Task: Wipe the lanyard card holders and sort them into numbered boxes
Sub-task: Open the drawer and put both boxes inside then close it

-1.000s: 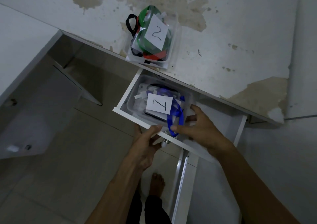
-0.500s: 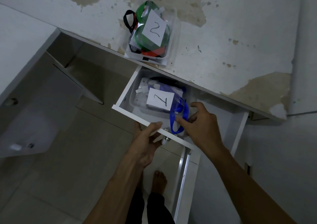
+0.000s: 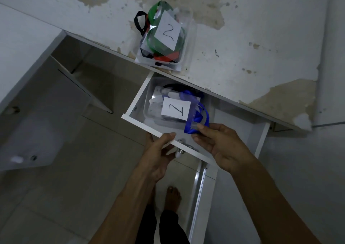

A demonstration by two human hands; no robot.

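Head view. My left hand (image 3: 158, 155) grips the near front panel of the open drawer (image 3: 138, 121), thumb curled over its top edge, fingers underneath. My right hand (image 3: 222, 146) pinches the blue lanyard (image 3: 200, 119) between thumb and forefinger, just above the drawer's near edge. The strap trails out of the clear box marked 1 (image 3: 176, 109), which sits inside the drawer, left half. The clear box marked 2 (image 3: 165, 36) stands on the worn white desktop (image 3: 252, 38), far side of the drawer, near the desk edge, packed with green, red and black straps. My bare foot (image 3: 172, 199) is on the tiled floor below.
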